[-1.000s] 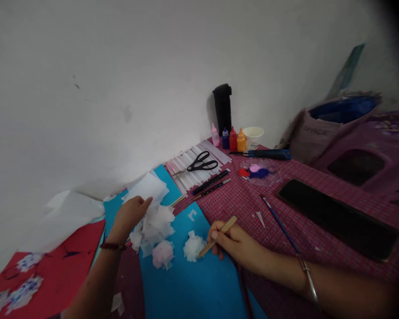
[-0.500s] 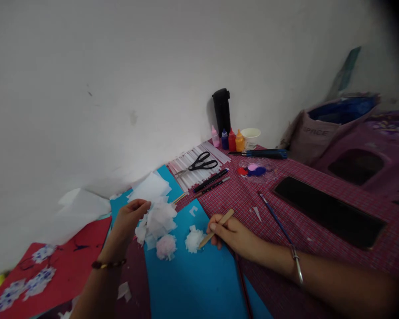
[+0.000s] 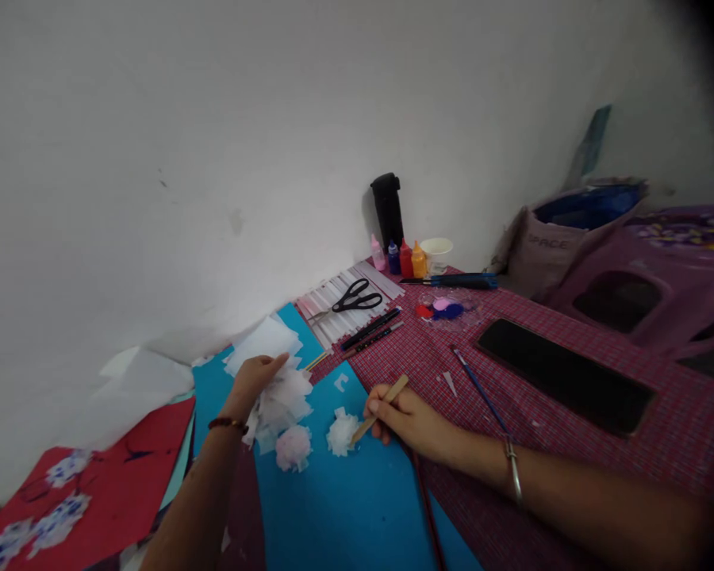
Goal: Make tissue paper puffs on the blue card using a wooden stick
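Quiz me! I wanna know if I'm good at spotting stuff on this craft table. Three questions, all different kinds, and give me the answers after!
1. Fill in the word: the person's ____ hand holds the wooden stick.

2. True or false: the pinkish paper puff lies on a blue sheet.

3. How many small squeeze bottles stand near the black flask?

Key:
1. Right: the right hand holds it.
2. True.
3. Four: pink, blue, red and yellow-orange.
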Demonstrator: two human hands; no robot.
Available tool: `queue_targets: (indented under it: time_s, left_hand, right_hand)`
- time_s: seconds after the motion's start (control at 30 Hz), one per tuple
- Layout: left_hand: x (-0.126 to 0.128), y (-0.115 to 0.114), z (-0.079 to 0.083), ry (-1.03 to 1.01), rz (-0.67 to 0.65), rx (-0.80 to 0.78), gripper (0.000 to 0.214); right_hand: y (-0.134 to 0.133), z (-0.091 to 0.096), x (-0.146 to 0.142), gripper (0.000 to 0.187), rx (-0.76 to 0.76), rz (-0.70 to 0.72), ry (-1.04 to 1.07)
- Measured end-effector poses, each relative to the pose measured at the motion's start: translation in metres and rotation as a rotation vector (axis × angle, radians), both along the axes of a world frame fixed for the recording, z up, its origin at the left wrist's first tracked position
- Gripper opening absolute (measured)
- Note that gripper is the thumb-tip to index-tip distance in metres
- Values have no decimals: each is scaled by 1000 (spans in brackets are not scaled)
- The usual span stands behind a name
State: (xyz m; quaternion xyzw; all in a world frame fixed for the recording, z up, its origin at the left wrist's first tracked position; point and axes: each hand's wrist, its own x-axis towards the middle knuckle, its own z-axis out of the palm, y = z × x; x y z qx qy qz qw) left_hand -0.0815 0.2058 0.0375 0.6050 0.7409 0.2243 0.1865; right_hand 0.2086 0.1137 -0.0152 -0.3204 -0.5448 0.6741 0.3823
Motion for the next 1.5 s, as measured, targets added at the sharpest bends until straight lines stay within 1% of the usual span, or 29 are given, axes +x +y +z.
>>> queue_targets:
  time_s: [0.07,0.13,0.3,0.4,0.5,0.57,0.67,0.73,0.8,0.87,0.93,1.0,1.1,1.17,1.27,1.37,1.5]
  left_hand:
    - [9,-1,-3,-68,-1,-18,34]
    - [17,-5,-2,-142,4,-16,31]
    - [23,-23,13,-277,6,64,29]
    - [22,-43,22,-340,11,93,27]
    - [25,-72,31,-397,15,81,26]
    - [28,-91,38,-435,-5,54,23]
    - [30,-113,43,-566,-52,85,16]
    - [30,-118,41,-690,-60,113,15]
    - [31,-118,34,-793,-69,95,14]
    - [34,-115,26,-848,-91,59,15]
    - [39,-112,19,-862,-121,11,14]
    - [43,-110,12,-860,-165,-66,14]
    - [45,-110,4,-832,-277,-217,16]
    - [44,-109,0,-759,-360,-295,18]
    - [41,-109,-4,-659,-454,-351,22]
    - [37,-108,-6,-637,-482,-382,24]
    - [36,-107,-10,-560,-496,-415,22]
  right_hand:
    - [0,0,0,29,-6,5,9]
    - [1,1,1,28,-14,10,18]
    - [1,3,2,26,11,28,25]
    - [2,3,4,25,5,36,42]
    - [3,5,7,24,-8,23,43]
    - [5,7,9,22,-17,18,32]
    - [6,11,11,19,-22,13,18]
    - [5,13,11,18,-16,15,-6]
    - [3,15,10,17,10,26,-55]
    - [1,15,8,16,56,45,-111]
    - [-1,15,7,15,92,60,-151]
    - [-1,14,6,15,100,69,-175]
    - [-1,12,5,15,88,48,-197]
    - [0,10,5,14,79,15,-198]
    - [2,8,2,15,48,-41,-180]
    - [5,7,-2,15,10,-71,-175]
    - [9,6,-6,15,25,-26,-161]
